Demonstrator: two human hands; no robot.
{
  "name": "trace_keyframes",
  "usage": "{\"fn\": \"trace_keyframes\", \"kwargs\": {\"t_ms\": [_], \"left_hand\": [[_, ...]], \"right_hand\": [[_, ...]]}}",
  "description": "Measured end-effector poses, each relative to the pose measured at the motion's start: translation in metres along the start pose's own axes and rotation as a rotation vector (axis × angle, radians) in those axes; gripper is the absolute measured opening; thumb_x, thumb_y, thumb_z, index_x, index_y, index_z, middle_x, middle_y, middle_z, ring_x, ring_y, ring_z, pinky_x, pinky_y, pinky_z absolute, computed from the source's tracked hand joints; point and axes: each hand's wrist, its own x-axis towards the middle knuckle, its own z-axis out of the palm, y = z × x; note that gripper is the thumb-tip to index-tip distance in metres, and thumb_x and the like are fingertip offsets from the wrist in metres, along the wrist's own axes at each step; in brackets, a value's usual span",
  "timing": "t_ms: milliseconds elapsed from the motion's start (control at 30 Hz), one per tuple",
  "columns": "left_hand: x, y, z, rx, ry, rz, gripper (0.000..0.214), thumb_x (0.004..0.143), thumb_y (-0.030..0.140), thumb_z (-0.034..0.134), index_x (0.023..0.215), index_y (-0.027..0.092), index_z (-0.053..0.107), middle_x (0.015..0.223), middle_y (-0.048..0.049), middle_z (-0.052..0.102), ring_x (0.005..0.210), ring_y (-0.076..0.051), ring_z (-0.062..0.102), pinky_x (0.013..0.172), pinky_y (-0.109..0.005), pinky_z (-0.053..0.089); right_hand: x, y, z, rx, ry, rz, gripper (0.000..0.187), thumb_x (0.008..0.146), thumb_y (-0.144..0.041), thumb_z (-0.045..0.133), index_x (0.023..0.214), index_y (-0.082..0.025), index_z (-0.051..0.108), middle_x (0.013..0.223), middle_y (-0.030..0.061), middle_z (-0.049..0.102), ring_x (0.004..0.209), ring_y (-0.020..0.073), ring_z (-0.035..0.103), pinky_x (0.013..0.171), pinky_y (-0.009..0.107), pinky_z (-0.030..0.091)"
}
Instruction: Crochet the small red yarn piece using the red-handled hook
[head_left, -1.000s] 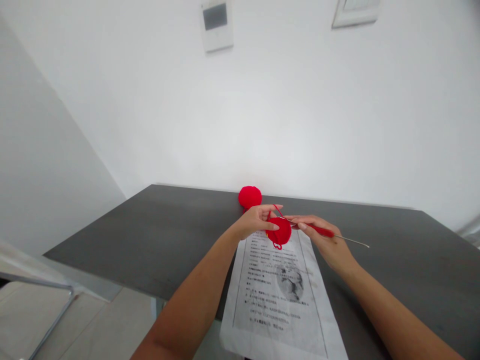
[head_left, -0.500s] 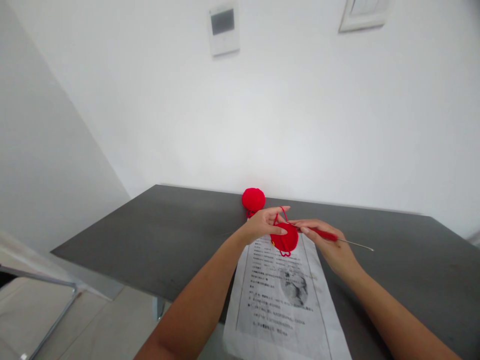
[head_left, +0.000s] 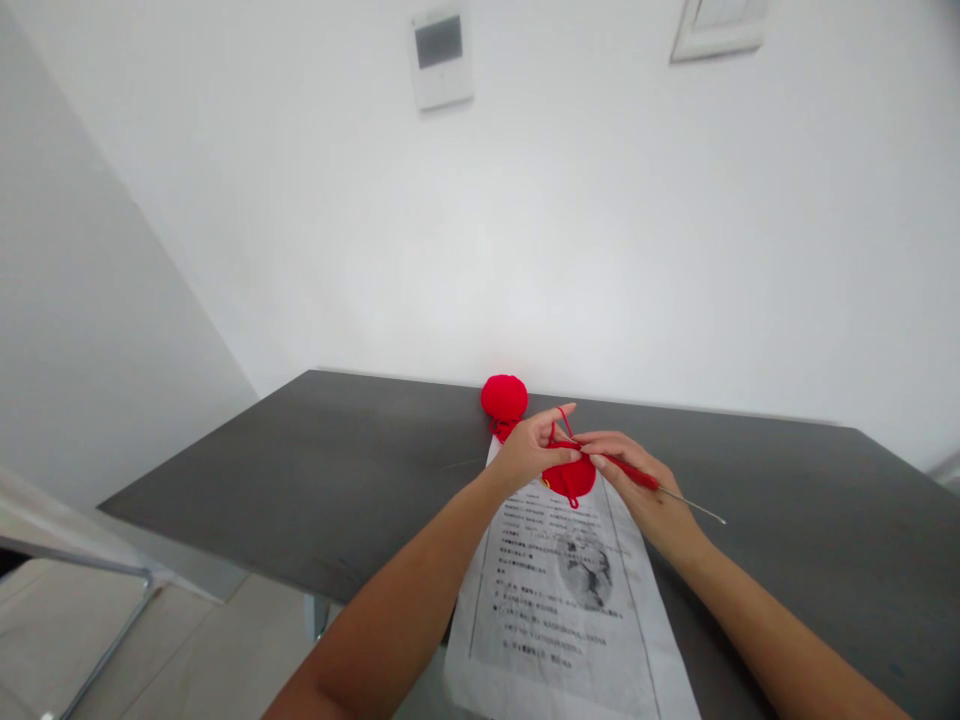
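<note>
My left hand point(head_left: 534, 448) pinches a small round red crochet piece point(head_left: 571, 479) above a printed paper sheet point(head_left: 566, 590), with a strand of red yarn looped over its raised forefinger. My right hand point(head_left: 636, 480) grips a crochet hook point(head_left: 660, 489) with a red handle and a thin metal shaft, its front end at the red piece. A ball of red yarn point(head_left: 504, 397) rests on the dark table point(head_left: 300, 470) just behind my left hand, joined to the piece by the strand.
The paper sheet hangs over the table's near edge. A metal chair frame point(head_left: 90, 590) stands at the lower left on the pale floor. A white wall with a small panel point(head_left: 441, 55) rises behind the table.
My right hand has tilted the hook so its free metal end points lower and sits nearer my wrist. Both hands and the red piece have stayed nearly in place over the paper.
</note>
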Motion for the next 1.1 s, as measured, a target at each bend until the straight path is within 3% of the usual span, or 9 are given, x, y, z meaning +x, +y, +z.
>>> {"fn": "trace_keyframes", "kwargs": {"t_ms": [267, 433, 667, 800, 967, 1100], "left_hand": [[0.001, -0.008, 0.010, 0.050, 0.152, 0.102, 0.076, 0.065, 0.021, 0.076, 0.134, 0.009, 0.047, 0.070, 0.0027, 0.058, 0.065, -0.009, 0.054, 0.066, -0.023, 0.042], [0.002, -0.016, 0.019, -0.186, 0.182, 0.037, 0.070, 0.061, 0.023, 0.079, 0.125, 0.012, 0.055, 0.072, 0.0010, 0.063, 0.068, -0.011, 0.058, 0.070, -0.025, 0.043], [0.003, -0.014, 0.010, -0.445, 0.073, -0.158, 0.063, 0.049, 0.016, 0.085, 0.108, 0.012, 0.066, 0.088, -0.0074, 0.071, 0.076, -0.017, 0.065, 0.077, -0.029, 0.045], [0.004, -0.012, 0.000, -0.430, -0.026, -0.215, 0.062, 0.050, 0.012, 0.083, 0.110, 0.012, 0.066, 0.086, -0.0080, 0.072, 0.077, -0.017, 0.066, 0.081, -0.030, 0.044], [0.004, -0.010, -0.013, -0.376, -0.153, -0.287, 0.060, 0.054, 0.008, 0.081, 0.112, 0.015, 0.066, 0.091, -0.0079, 0.073, 0.080, -0.016, 0.067, 0.084, -0.030, 0.044], [0.003, -0.005, -0.022, -0.319, -0.250, -0.324, 0.057, 0.056, 0.007, 0.078, 0.111, 0.015, 0.067, 0.095, -0.0079, 0.073, 0.080, -0.014, 0.066, 0.081, -0.026, 0.044]], "right_hand": [[-0.006, 0.010, 0.007, -0.148, -0.036, -0.051, 0.020, 0.096, -0.036, 0.045, 0.095, -0.025, 0.061, 0.110, 0.0071, 0.066, 0.101, 0.0198, 0.063, 0.090, 0.035, 0.051], [-0.007, 0.014, 0.012, -0.256, 0.022, -0.148, 0.020, 0.095, -0.039, 0.044, 0.095, -0.024, 0.058, 0.109, 0.0102, 0.064, 0.099, 0.0239, 0.063, 0.089, 0.042, 0.052], [-0.006, 0.011, 0.012, -0.332, -0.022, -0.206, 0.018, 0.095, -0.033, 0.045, 0.100, -0.024, 0.059, 0.108, 0.0099, 0.065, 0.099, 0.0232, 0.062, 0.088, 0.041, 0.052], [-0.007, 0.004, 0.010, -0.298, -0.093, -0.163, 0.020, 0.094, -0.031, 0.045, 0.106, -0.024, 0.059, 0.109, 0.0089, 0.066, 0.103, 0.0223, 0.062, 0.092, 0.039, 0.051], [-0.006, -0.001, 0.005, -0.255, -0.117, -0.008, 0.024, 0.094, -0.034, 0.046, 0.109, -0.023, 0.062, 0.104, 0.0082, 0.069, 0.095, 0.0212, 0.066, 0.085, 0.036, 0.054], [-0.006, -0.003, 0.001, -0.185, -0.125, -0.003, 0.022, 0.093, -0.033, 0.049, 0.105, -0.024, 0.064, 0.106, 0.0077, 0.069, 0.099, 0.0211, 0.066, 0.087, 0.035, 0.053]]}}
